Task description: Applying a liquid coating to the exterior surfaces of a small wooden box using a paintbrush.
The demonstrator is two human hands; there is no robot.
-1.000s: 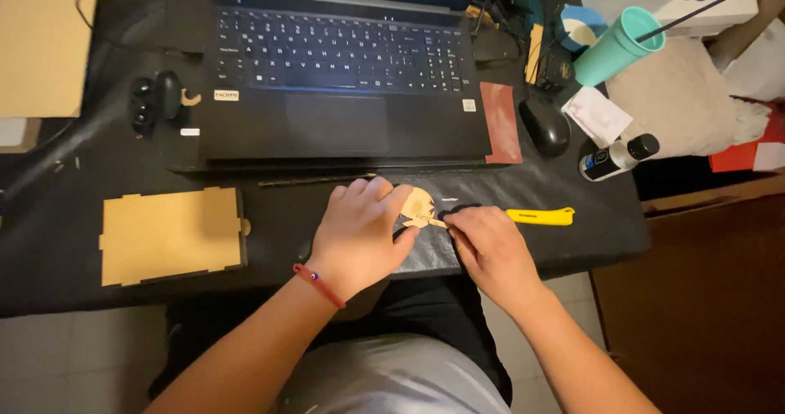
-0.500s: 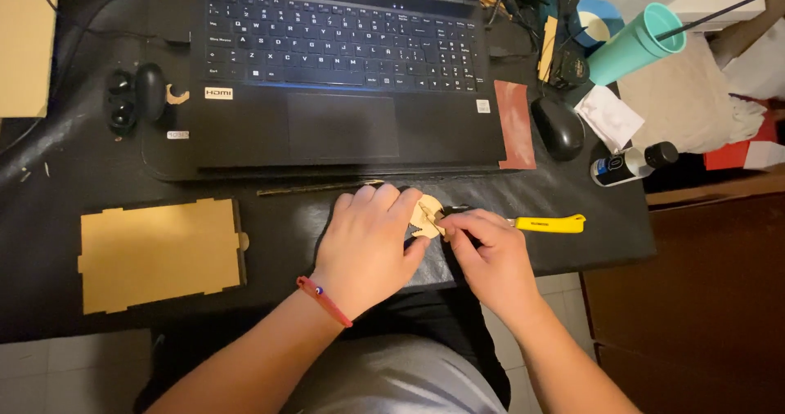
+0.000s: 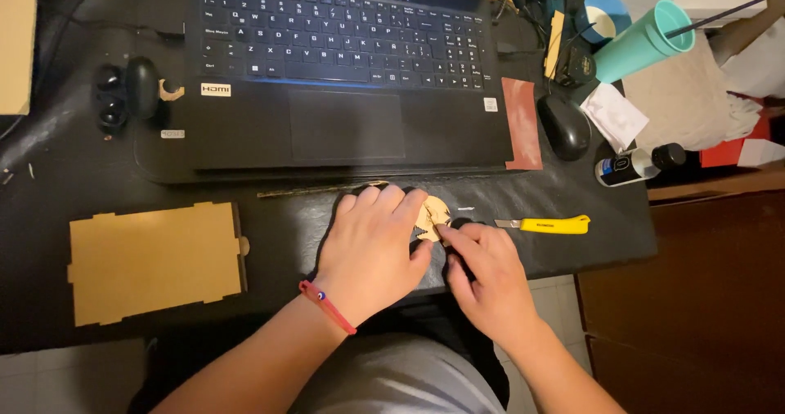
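My left hand (image 3: 372, 242) lies palm down on the dark desk mat, its fingers pressing on a small tan wooden cut-out piece (image 3: 431, 214). A red cord bracelet circles its wrist. My right hand (image 3: 484, 271) has its fingers curled and pinches the right edge of that same piece with thumb and forefinger, beside something small and dark. A yellow-handled craft knife (image 3: 549, 225) lies on the mat just to the right of my right hand, untouched.
A black laptop (image 3: 343, 71) fills the back of the desk. A tan wooden sheet (image 3: 155, 259) lies at the left. A black mouse (image 3: 564, 125), a reddish sanding sheet (image 3: 522, 123), a small bottle (image 3: 634, 165), a teal tumbler (image 3: 642, 42) and earbuds (image 3: 123, 95) stand around.
Both hands have stayed on the small wooden piece with only slight finger shifts. The view has shifted, so the desk sits a little further left in the frame.
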